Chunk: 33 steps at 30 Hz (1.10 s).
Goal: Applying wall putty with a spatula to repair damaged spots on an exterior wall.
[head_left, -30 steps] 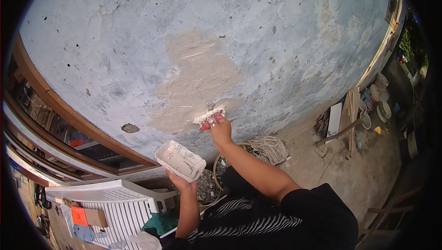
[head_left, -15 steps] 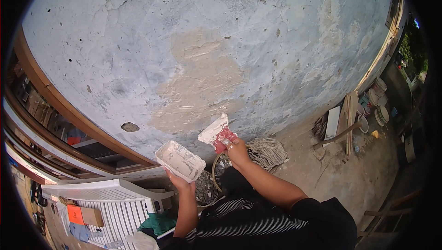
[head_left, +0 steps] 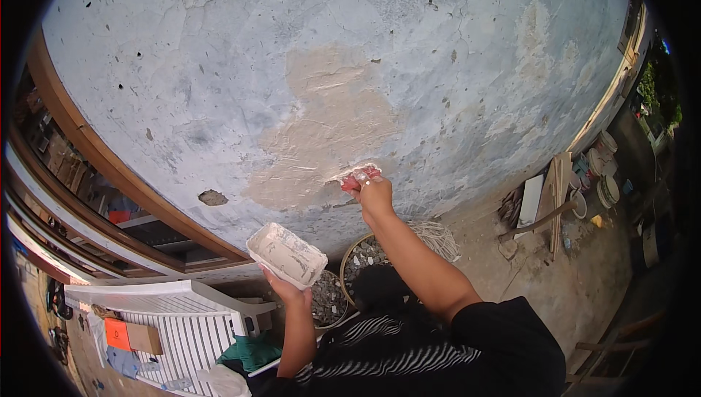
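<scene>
Right hand is clamped on a red-handled putty scraper, pressed flat against the grey plastered wall. Left hand grips a white rectangular plastic tub from underneath.

The right hand's fingers hide most of the scraper, and the tub covers the left palm.

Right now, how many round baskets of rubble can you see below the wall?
2: one basket lies under the plaster tray in the left hand; the other basket is right of it, behind the right forearm. More may be hidden by the body.
</scene>
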Motion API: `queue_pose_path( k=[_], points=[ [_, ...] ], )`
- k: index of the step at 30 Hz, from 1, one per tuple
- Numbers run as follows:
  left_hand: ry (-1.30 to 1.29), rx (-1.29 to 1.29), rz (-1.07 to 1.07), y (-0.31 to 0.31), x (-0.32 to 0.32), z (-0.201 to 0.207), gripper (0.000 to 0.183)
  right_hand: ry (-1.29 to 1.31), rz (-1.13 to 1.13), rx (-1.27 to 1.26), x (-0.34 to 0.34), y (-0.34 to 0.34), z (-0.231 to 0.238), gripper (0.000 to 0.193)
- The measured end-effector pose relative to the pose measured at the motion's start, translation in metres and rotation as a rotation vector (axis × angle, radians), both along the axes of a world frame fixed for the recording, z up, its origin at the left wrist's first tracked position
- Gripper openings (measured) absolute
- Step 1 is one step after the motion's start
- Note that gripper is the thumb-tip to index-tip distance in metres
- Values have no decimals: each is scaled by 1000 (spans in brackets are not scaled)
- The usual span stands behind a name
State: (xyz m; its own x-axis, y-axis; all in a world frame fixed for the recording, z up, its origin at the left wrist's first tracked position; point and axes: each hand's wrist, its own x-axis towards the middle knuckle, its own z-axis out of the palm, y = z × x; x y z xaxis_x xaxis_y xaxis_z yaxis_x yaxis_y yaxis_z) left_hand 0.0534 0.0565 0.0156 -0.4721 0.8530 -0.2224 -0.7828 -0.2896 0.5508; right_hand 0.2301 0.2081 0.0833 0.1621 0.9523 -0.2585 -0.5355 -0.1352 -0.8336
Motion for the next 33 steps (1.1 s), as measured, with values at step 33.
queue_pose_path(
  k=[33],
  points=[
    [16,-29,-76,4,20,0,61,-950,-95,490,-26,-45,-25,16]
  ],
)
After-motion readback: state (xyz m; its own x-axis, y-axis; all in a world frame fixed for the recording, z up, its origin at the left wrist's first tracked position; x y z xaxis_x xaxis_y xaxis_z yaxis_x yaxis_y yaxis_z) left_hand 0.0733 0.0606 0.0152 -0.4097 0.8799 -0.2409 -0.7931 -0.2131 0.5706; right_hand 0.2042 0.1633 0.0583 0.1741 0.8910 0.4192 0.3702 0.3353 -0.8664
